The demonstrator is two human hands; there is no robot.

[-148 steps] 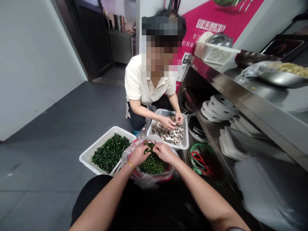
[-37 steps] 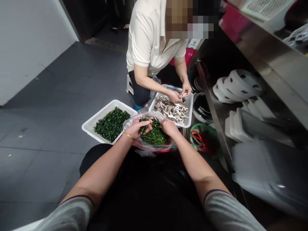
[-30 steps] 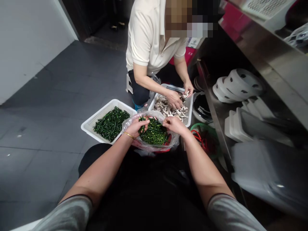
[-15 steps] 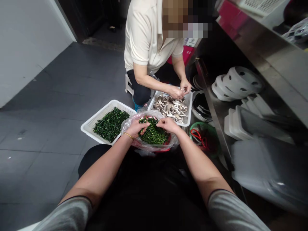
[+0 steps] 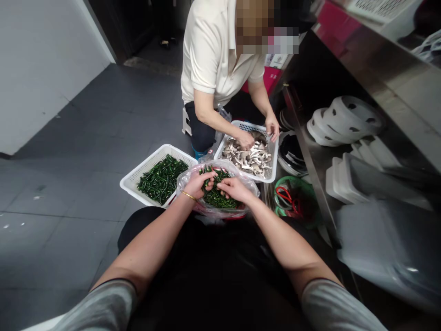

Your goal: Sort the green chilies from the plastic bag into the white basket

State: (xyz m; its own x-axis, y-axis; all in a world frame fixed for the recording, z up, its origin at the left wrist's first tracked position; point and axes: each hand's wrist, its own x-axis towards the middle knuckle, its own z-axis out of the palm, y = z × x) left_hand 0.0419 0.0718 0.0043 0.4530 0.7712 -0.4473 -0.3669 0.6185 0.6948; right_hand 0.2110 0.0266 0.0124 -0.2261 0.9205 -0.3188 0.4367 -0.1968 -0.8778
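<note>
Over a clear plastic bag (image 5: 253, 186) that lines a reddish container, my two hands work close together. My left hand (image 5: 197, 184) is closed around several green chilies (image 5: 207, 171). My right hand (image 5: 237, 189) pinches with thumb and forefinger just beside it; whatever is between those fingertips is too small to make out. More green chilies (image 5: 220, 200) fill the bag under both hands. To the left, a white perforated basket (image 5: 129, 185) holds a heap of dark green chilies (image 5: 160, 179).
Opposite me a co-worker (image 5: 210, 55) sits on a low stool, hands at a white basket (image 5: 273, 172) of mushrooms (image 5: 253, 158). Red-handled scissors (image 5: 287, 197) lie in a green basket (image 5: 278, 212) on the right. A metal shelf (image 5: 310, 177) carries white containers (image 5: 344, 177).
My right hand has moved left and down, closer to my left hand. The co-worker's hands have parted, one reaching down into the mushrooms. The view has shifted slightly.
</note>
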